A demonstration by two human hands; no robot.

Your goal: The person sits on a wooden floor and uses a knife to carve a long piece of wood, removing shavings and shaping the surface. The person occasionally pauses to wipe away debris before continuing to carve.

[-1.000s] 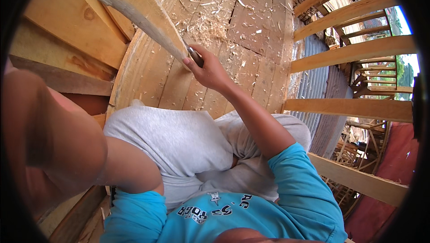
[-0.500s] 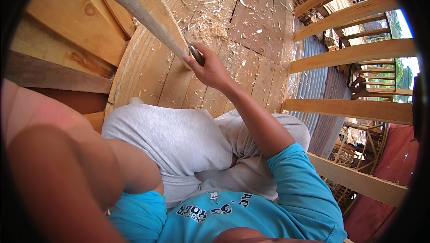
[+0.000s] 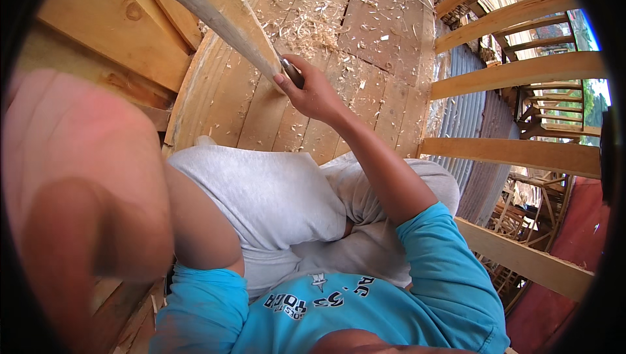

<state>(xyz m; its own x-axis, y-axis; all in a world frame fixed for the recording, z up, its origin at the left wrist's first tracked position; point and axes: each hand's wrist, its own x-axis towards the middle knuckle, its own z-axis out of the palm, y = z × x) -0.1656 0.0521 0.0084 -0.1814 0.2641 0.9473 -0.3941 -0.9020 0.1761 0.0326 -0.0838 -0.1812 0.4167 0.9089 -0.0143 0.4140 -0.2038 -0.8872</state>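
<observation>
Vs. half a sec ago, the blurred left arm point(image 3: 85, 210) has lifted closer to the lens and now fills the left of the frame; the right hand point(image 3: 313, 93) has barely shifted. No packages or signs; only white lettering across the chest of a blue shirt point(image 3: 339, 315), bottom centre. Right hand is clenched round a dark tool point(image 3: 292, 72), upper centre, its tip against the lower end of a long wood stick point(image 3: 215, 12) slanting in from upper left. Left hand's grip: can't tell, too blurred. Shavings point(image 3: 313, 21) litter the plank floor point(image 3: 385, 60) above.
</observation>
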